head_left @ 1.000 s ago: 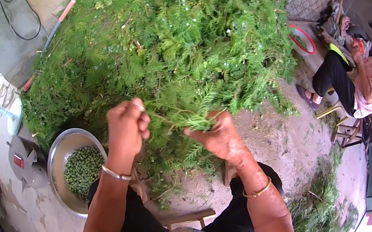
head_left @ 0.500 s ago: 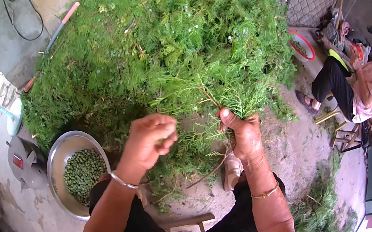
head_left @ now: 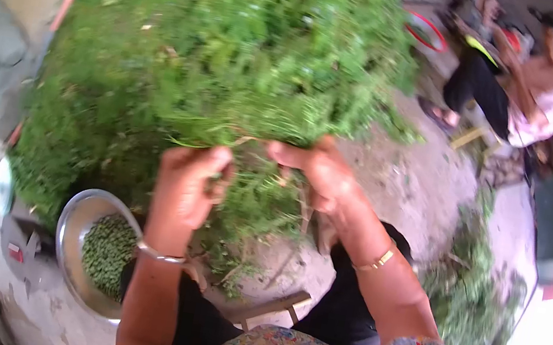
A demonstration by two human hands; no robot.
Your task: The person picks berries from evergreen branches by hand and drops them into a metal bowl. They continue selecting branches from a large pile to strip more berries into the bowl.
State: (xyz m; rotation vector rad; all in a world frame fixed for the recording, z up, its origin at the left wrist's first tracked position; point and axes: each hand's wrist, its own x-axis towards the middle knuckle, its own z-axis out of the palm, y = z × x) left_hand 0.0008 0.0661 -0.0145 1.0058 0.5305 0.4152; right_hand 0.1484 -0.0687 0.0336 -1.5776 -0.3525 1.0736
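A green evergreen sprig [head_left: 250, 140] with a thin brown stem spans the gap between my two hands. My right hand [head_left: 321, 178] is closed on its right side, thumb pointing left. My left hand [head_left: 188, 183] is closed at its left side, with fingertips pressed together against the greenery. Motion blur hides the exact grip. Just beyond both hands rises a large heap of cut evergreen branches [head_left: 218, 38]. Below and left of my left hand, a metal bowl [head_left: 74, 212] holds many small green berries [head_left: 108, 254].
Another person [head_left: 542, 93] sits at the upper right near a red-rimmed basin [head_left: 426, 31]. More cut greenery [head_left: 464, 299] lies on the floor at right. A long-handled tool [head_left: 62, 12] rests along the heap's left side. A wooden stool [head_left: 268, 306] is between my legs.
My left hand has come up to the sprig and closed at its left side. My right hand has moved left with the sprig. The whole view has shifted and blurred.
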